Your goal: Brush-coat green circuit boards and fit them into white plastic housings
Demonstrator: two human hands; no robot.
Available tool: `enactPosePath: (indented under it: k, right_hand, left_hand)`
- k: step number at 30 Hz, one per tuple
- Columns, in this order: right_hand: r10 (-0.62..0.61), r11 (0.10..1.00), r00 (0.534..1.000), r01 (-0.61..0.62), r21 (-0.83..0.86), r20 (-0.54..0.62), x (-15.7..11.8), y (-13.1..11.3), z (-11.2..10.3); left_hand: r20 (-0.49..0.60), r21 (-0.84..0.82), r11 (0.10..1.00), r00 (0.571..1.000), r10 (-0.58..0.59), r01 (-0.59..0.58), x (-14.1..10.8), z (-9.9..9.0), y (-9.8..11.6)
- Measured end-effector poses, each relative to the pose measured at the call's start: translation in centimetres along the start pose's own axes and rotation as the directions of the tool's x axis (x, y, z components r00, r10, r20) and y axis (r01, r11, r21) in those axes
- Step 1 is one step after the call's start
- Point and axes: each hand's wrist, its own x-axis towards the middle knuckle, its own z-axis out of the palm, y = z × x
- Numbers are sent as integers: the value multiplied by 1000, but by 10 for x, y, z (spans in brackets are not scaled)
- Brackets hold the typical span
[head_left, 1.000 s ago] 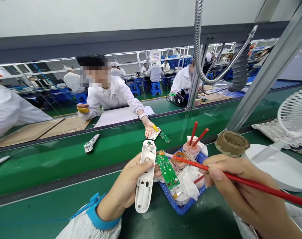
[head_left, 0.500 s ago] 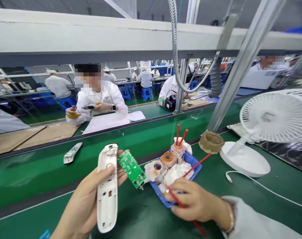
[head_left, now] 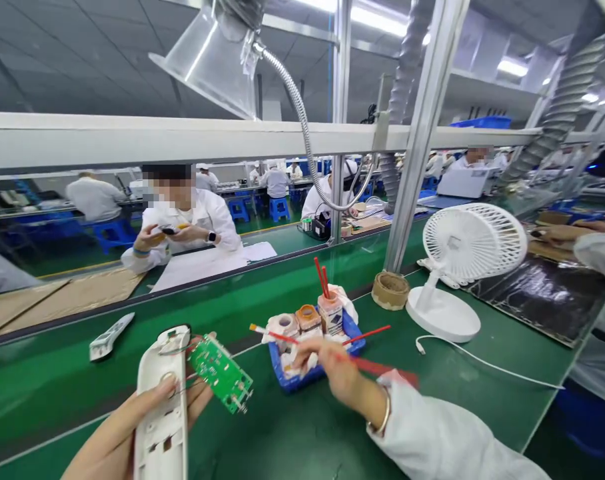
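Observation:
My left hand (head_left: pixel 127 427) grips a long white plastic shell (head_left: pixel 162 400), thumb across its inside. A green circuit board (head_left: pixel 222 373) hangs beside the shell's right edge, joined to it by thin wires. Between the fingers of my right hand (head_left: pixel 340 377) is a red-handled brush (head_left: pixel 282 336), its pale tip pointing left over a blue tray (head_left: pixel 287 385). Small jars stand in that tray, one with an orange rim (head_left: pixel 308 315), one squarish bottle (head_left: pixel 331 315) holding red sticks, among white crumpled tissue. Another red stick (head_left: pixel 367 335) leans over the tray's right side.
A white fan (head_left: pixel 442 313) and a tape roll (head_left: pixel 390 291) stand right of the tray. Another white shell (head_left: pixel 111 337) lies on the green belt at left. Across it sits a person in white (head_left: pixel 182 220). A metal post (head_left: pixel 412 147) rises behind.
My right hand has lifted the brush from low at the tray's front, its tip now up near the jars. The view has tilted up and turned right. The person opposite has brought both hands together.

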Motion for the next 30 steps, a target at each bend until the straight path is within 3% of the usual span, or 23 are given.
enactPosePath:
  k: [3, 7, 11, 15, 17, 19, 22, 24, 27, 30]
  right_hand:
    - [279, 942, 948, -239, 236, -151, 0, -9, -4]
    - [642, 714, 759, -537, 450, -112, -2, -12, -7]
    - [797, 517, 603, -674, 527, -11, -1, -16, -10]
    - [865, 408, 498, -772, 487, 64, 5, -22, -23]
    - [867, 411, 493, -791, 454, 74, 6, -28, -28]
    - [844, 451, 530, -787, 421, 86, 3, -36, -25]
    - [777, 529, 612, -763, 372, 150, -2, -55, -4]
    - [723, 562, 642, -761, 323, 254, -5, -68, 14]
    - [594, 680, 681, -709, 187, 428, -2, -76, 30]
    - [569, 700, 681, -695, 163, 462, 3, -69, 28]
  left_hand:
    - [20, -50, 998, 1000, 23, -22, -17, 7, 1]
    - [104, -75, 997, 994, 26, -19, -22, 8, -2]
    - [164, -60, 998, 987, 5, 5, -22, 7, -5]
    - [190, -66, 997, 981, -26, 39, -21, 8, -10]
    - [223, -51, 997, 974, -41, 54, -21, 9, -14]
    - [255, -31, 997, 965, -58, 68, -21, 11, -20]
    - [342, 1, 995, 935, -91, 96, -23, 16, -29]
    - [454, 19, 995, 886, -93, 94, -25, 20, -33]
    - [603, 50, 998, 796, -59, 36, -29, 22, -35]
    - [614, 128, 986, 789, 5, -106, -28, 19, -35]
